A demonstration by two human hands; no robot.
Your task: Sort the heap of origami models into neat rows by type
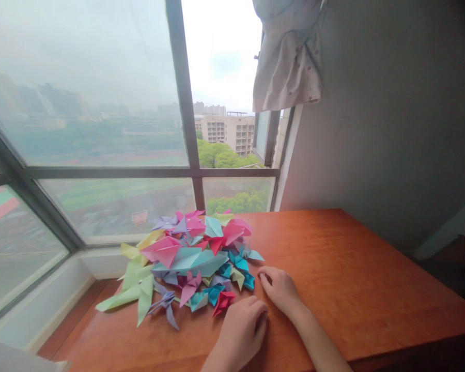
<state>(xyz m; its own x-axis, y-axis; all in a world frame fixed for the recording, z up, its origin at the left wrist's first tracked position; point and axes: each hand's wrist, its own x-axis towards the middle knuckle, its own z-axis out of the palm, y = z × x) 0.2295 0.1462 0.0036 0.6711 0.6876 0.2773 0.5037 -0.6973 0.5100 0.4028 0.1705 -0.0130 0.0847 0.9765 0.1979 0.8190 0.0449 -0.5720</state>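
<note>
A heap of folded paper pieces in many colours spreads over the wooden table (333,268). My left hand (242,325) rests loosely curled on the tabletop, just right of a red origami piece (223,304); nothing shows in its fingers. Beyond it, my right hand (279,287) lies with bent fingers beside the heap, nearest to a teal origami piece (248,280), and no object is visible in it. A pale green paper pinwheel (143,292) and a purple folded paper piece (166,305) lie at the heap's left front. A long light-blue folded paper (191,261) crosses its middle.
Behind the table stand window panes (116,206) in dark frames (196,173), with one sash swung outward. A bunched curtain (289,62) hangs at the opening. A grey wall (372,129) rises on the right, and a white sill (58,315) runs along the left.
</note>
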